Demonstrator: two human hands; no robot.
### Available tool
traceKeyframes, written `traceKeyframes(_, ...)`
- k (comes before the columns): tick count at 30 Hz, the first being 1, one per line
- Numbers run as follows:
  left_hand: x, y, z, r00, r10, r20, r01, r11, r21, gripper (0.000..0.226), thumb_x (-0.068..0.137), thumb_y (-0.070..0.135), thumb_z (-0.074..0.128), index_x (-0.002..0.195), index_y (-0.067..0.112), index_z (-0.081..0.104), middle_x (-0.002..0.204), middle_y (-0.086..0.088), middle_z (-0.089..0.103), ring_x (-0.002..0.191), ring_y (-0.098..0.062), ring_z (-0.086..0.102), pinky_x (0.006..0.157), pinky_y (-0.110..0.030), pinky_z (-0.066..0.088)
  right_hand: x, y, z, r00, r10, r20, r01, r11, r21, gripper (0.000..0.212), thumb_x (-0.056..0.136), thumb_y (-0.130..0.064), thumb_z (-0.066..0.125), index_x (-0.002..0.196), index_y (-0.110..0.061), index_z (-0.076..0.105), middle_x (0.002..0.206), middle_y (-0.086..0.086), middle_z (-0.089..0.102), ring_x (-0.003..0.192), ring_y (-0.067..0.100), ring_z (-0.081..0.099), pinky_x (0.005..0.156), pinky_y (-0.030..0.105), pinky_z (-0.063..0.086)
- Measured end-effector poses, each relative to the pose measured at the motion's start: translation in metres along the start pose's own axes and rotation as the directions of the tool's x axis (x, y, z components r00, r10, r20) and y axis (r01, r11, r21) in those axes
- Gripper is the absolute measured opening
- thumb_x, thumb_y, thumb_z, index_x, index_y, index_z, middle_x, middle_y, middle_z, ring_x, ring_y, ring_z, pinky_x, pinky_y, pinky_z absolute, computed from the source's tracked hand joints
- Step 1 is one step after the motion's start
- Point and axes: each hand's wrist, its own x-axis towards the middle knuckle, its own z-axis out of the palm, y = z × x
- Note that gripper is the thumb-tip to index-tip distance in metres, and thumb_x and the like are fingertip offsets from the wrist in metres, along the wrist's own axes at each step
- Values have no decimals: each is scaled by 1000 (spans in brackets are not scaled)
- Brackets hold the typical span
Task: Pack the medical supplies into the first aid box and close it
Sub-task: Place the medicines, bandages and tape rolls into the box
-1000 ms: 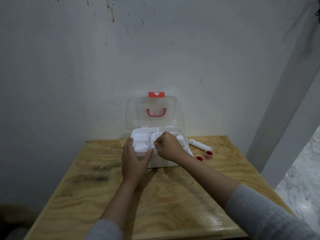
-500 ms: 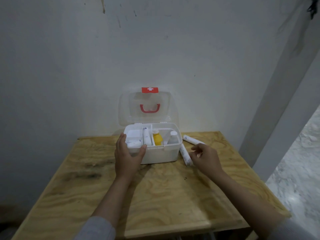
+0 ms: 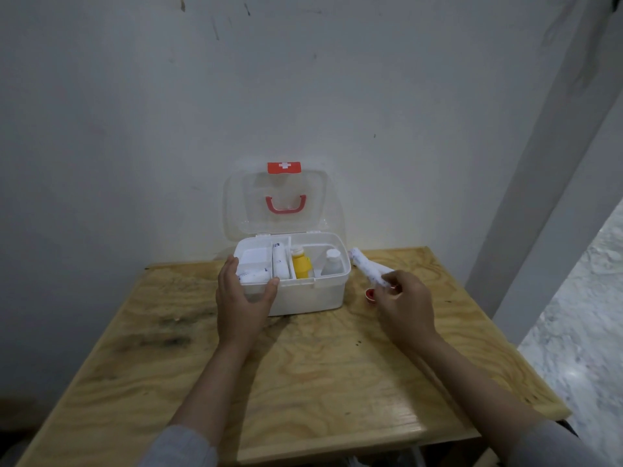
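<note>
- Bandage roll (image 3: 367, 271): in the right hand (image 3: 406, 303), off the bench, just right of the first aid box (image 3: 305, 291). Looks light and soft, wrapped; probably squashes a bit, not fragile. Held at its near end; a mid-length hold would likely steady it better for the drop-in.
- Long axis runs from the fingertips (image 3: 387, 287) up and away to the left, far end near the box's right rim.
- Box is open, lid (image 3: 276, 203) upright against the wall. Inside: rolls in the left compartments, yellow bottle (image 3: 301, 266) in the middle, white bottle (image 3: 333, 262) on the right.
- Left hand (image 3: 241, 298) wraps the box's front-left corner, bracing it.
- Small red-capped thing (image 3: 371, 294) sits on the bench (image 3: 303, 382) by the right hand.
</note>
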Motion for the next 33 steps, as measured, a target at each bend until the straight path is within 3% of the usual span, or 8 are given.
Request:
traceKeyframes(4,0,-2,0,1000,12,-1,-12,1000,3,79,79,42,70,143,21,29,152,-1,31,134,-23,35,101,-39,43,47,18,-11,998,-22,54,25,998,-50,14,72,-3,68,86,-3,68,82,10,68,72,23,61,64,26,41)
traceKeyframes(7,0,-3,1,1000,12,-1,-12,1000,5,79,79,43,70,143,24,28,152,1,31,134,-22,36,100,-41,45,79,34,-11,991,45,129,-34,996,-84,11,73,-1,67,84,-2,69,84,14,71,71,21,60,62,25,42)
traceKeyframes(13,1,-6,2,1000,-14,-3,14,1000,7,79,78,46,70,142,30,26,150,3,32,134,-20,35,99,-47,48,104,54,2,945,186,268,-175,982,-66,18,79,-5,61,81,-18,73,91,9,71,76,21,62,74,34,52)
traceKeyframes(17,1,-6,2,1000,-7,-1,7,1000,7,78,78,46,69,142,30,27,150,3,32,134,-19,35,99,-47,48,105,58,8,893,250,374,-216,968,-130,21,81,-7,55,84,-16,73,91,8,72,67,18,57,65,28,46)
traceKeyframes(19,1,-6,2,1000,-11,2,11,1000,8,78,78,46,69,142,31,26,150,4,32,134,-19,35,99,-47,48,105,58,8,878,267,398,-229,963,-142,13,81,-18,63,88,-14,73,91,5,68,76,16,57,69,26,43)
traceKeyframes(22,1,-5,2,1000,-8,1,8,1000,2,78,78,45,70,142,30,27,150,3,32,134,-19,36,99,-46,48,106,58,8,858,283,428,-243,959,-148,22,72,-34,77,84,-16,74,87,-1,64,86,16,58,73,29,46)
traceKeyframes(25,1,-5,1,1000,-4,3,4,1000,-4,78,79,43,70,142,28,28,150,2,32,134,-19,36,101,-46,47,108,56,10,848,287,446,-224,956,-190,27,64,-34,82,84,-18,75,90,0,65,84,16,59,70,29,47)
traceKeyframes(33,1,-5,1,1000,-14,10,14,1000,0,78,78,45,69,142,30,26,151,4,31,134,-17,35,100,-45,48,107,42,9,870,249,425,-136,951,-278,22,69,-29,80,86,-15,75,87,-1,58,79,15,55,65,29,43)
